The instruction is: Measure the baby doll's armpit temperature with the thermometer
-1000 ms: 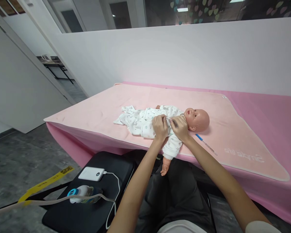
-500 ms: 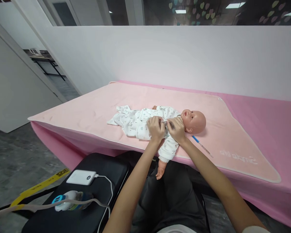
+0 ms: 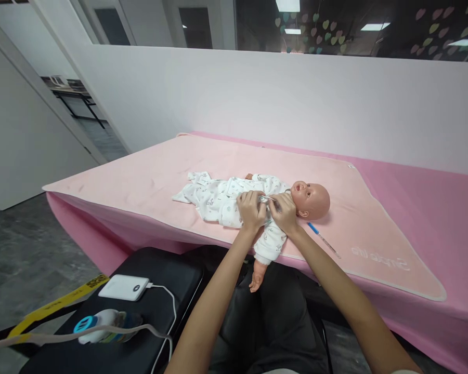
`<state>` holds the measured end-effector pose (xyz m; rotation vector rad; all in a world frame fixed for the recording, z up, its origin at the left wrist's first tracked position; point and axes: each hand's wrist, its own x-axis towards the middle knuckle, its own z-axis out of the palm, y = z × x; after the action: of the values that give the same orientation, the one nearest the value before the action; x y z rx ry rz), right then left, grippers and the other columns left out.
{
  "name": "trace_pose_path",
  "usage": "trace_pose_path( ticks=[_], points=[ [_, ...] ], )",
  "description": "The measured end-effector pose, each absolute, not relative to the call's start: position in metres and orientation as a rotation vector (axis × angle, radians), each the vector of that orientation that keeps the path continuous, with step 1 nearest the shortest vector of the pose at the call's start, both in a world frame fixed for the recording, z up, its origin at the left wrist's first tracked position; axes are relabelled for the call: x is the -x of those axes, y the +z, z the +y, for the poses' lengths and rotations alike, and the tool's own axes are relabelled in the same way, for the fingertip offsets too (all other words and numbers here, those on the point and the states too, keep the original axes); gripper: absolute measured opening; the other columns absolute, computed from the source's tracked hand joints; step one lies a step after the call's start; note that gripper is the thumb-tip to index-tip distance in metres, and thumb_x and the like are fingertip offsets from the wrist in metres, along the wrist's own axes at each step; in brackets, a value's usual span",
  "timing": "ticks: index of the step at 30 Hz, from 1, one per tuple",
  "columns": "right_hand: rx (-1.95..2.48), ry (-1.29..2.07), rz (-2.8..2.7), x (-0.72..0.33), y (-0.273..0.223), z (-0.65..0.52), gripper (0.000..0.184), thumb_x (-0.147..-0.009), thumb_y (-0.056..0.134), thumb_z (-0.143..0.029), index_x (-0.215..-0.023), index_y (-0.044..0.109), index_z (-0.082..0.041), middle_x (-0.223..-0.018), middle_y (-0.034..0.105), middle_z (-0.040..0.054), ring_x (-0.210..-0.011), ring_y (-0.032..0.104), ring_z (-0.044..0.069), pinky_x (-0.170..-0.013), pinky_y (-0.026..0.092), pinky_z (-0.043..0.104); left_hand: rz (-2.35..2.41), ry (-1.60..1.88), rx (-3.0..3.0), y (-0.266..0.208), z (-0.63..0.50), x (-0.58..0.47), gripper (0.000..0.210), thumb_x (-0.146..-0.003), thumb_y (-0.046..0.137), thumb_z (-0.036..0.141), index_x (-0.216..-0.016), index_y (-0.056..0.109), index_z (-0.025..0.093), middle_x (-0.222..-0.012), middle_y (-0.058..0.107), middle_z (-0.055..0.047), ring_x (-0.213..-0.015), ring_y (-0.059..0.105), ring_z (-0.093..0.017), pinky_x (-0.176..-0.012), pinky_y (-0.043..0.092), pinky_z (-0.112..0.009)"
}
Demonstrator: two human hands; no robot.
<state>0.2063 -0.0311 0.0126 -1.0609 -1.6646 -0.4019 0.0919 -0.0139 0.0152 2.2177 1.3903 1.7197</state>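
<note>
A baby doll [image 3: 310, 199] lies on its back on a pink mat [image 3: 148, 171], its head to the right. It is dressed in a white printed outfit [image 3: 214, 200], and one arm hangs over the table's near edge. My left hand [image 3: 251, 209] rests at the doll's chest with fingers pinched. Beside it, near the doll's chin, my right hand [image 3: 284, 212] is pinched as well. A thin white tie string [image 3: 268, 198] of the outfit runs between the two hands; its ends are hidden under my fingers.
A blue-capped thermometer [image 3: 323, 239] lies on the mat beside my right forearm. On the black chair [image 3: 167, 270] at left are a white power bank [image 3: 124, 287] with a cable and a bottle [image 3: 109, 325]. A white wall [image 3: 257, 98] stands behind the table.
My view has shifted slightly. Both hands stay at the doll's chest; the string between them, taut and straight before, now looks bunched closer to my left fingers.
</note>
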Motion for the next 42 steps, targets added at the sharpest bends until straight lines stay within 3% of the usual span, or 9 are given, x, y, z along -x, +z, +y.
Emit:
trace_pose_path(
  ticks=[42],
  points=[
    [1.042, -0.408, -1.675, -0.2055, 0.0087, -0.0307, 0.019, -0.088, 0.045, -0.024, -0.077, 0.061, -0.020, -0.071, 0.064, 0.0052, -0.070, 0.055, 0.017, -0.070, 0.042, 0.032, 1.460, 1.744, -2.236, 0.0110, -0.0129, -0.0934, 0.008, -0.080, 0.049, 0.018, -0.074, 0.055, 0.019, -0.077, 0.062, -0.002, -0.078, 0.051, -0.018, -0.078, 0.033, -0.033]
  ],
)
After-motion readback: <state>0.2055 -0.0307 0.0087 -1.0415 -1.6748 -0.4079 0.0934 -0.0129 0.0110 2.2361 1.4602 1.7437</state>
